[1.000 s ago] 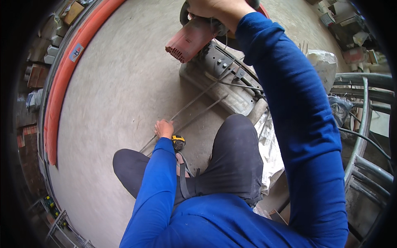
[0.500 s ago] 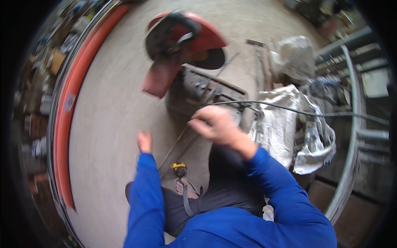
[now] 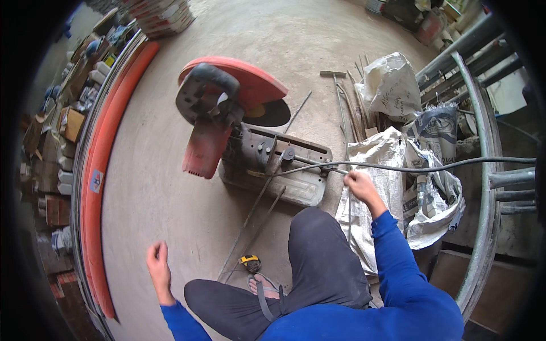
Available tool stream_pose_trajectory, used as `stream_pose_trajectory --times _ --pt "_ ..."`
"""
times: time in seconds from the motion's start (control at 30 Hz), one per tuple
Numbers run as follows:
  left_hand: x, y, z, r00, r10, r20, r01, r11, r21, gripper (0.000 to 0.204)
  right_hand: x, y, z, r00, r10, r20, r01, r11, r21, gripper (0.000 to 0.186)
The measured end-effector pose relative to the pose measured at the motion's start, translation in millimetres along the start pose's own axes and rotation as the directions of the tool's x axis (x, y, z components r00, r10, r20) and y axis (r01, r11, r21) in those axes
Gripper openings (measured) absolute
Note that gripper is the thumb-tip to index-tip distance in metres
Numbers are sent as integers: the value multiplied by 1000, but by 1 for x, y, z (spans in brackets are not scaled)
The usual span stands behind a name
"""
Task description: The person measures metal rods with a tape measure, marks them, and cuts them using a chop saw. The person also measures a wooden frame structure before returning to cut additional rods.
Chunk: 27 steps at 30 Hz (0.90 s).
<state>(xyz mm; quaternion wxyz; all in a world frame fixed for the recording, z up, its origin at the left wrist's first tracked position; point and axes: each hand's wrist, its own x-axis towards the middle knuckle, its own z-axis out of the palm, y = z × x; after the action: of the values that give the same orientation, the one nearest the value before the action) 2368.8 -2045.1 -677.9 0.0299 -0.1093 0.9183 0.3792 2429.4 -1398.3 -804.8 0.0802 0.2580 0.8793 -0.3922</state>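
A red and black chop saw (image 3: 207, 148) stands on the floor ahead, its cutting disc (image 3: 273, 113) raised above the base (image 3: 307, 193). Thin metal rods (image 3: 250, 213) lie across the base by the vise and slant down toward my foot. On the right side of the saw, my right hand (image 3: 364, 187) is closed around the end of the vise screw (image 3: 310, 162); the fingers hide its handle. Away to the left, my left hand (image 3: 160, 267) hangs over bare floor with its fingers loosely extended, holding nothing.
A yellow and black tape measure (image 3: 249, 262) lies by my sandalled foot. White sacks (image 3: 372, 187) and a metal pipe frame (image 3: 490, 142) stand at right. A black cable (image 3: 421, 169) crosses from the saw. Long red pipes (image 3: 94, 187) run along the left.
My right hand has moved right from over the saw base to the vise screw's end and closed there. My left hand has swung left and nearer to me. The view has shifted.
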Motion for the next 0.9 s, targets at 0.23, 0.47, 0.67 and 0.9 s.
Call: stream_pose_trajectory --times 0.23,0.47,0.67,0.9 --pt "-97 -13 8 988 -127 -89 139 979 148 29 108 17 32 925 48 -376 48 969 242 26" --pt "-117 -27 -12 969 -172 -178 210 953 220 28 184 0 52 967 -147 -208 158 987 36 25" --pt "-137 -56 -30 965 -156 -210 204 952 230 34 234 -5 81 963 -269 8 263 937 -229 31" --pt "-177 -66 -56 898 -349 -268 368 929 24 38 276 -30 118 918 -322 231 392 822 -414 55"
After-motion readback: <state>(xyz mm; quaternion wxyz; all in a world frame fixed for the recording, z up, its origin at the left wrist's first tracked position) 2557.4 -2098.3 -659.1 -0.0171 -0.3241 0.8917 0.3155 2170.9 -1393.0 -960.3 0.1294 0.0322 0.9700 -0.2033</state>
